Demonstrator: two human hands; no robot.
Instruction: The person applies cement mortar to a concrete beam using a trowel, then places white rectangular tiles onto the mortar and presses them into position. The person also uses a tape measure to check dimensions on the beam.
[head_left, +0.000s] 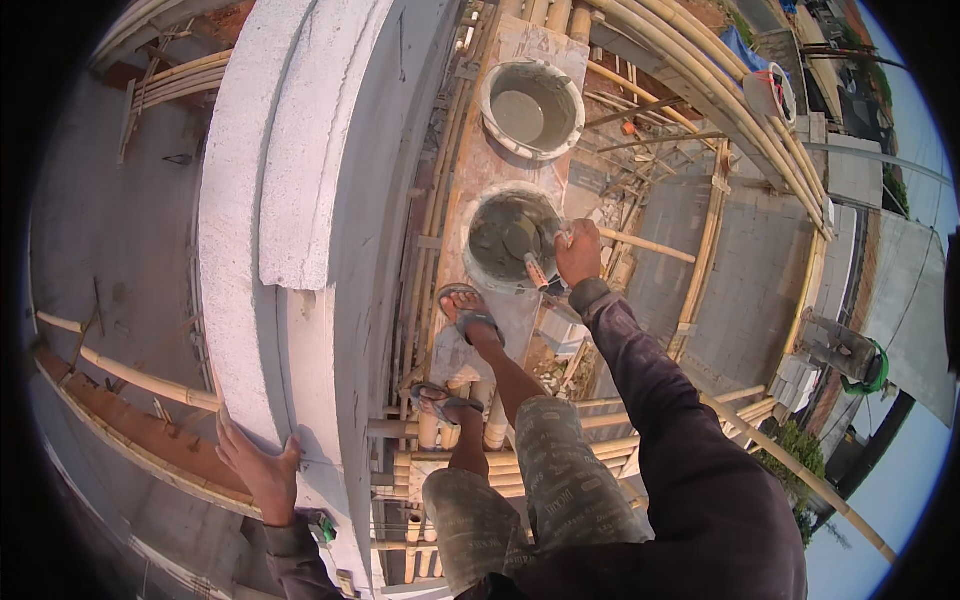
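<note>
My right hand (579, 253) is closed at the right rim of the nearer bucket (468, 238), with its fingers wrapped over the edge. Wet grey mortar (500, 225) lies inside this bucket. A trowel with an orange and white handle (537, 271) leans in it, the handle resting toward the near rim, just below my fist. My left hand (262, 468) lies with fingers spread against the side of the pale block wall (240, 250) and holds nothing. Farther along the plank stands a second bucket (532, 108) with grey mix in it.
Both buckets stand on a plank (465, 180) over bamboo poles (500, 470), where my sandalled feet (465, 305) are. Right of it runs more bamboo scaffolding (705, 250) above a lower grey floor. A white bucket (770, 95) hangs at the far right. Left of the wall, the level drops.
</note>
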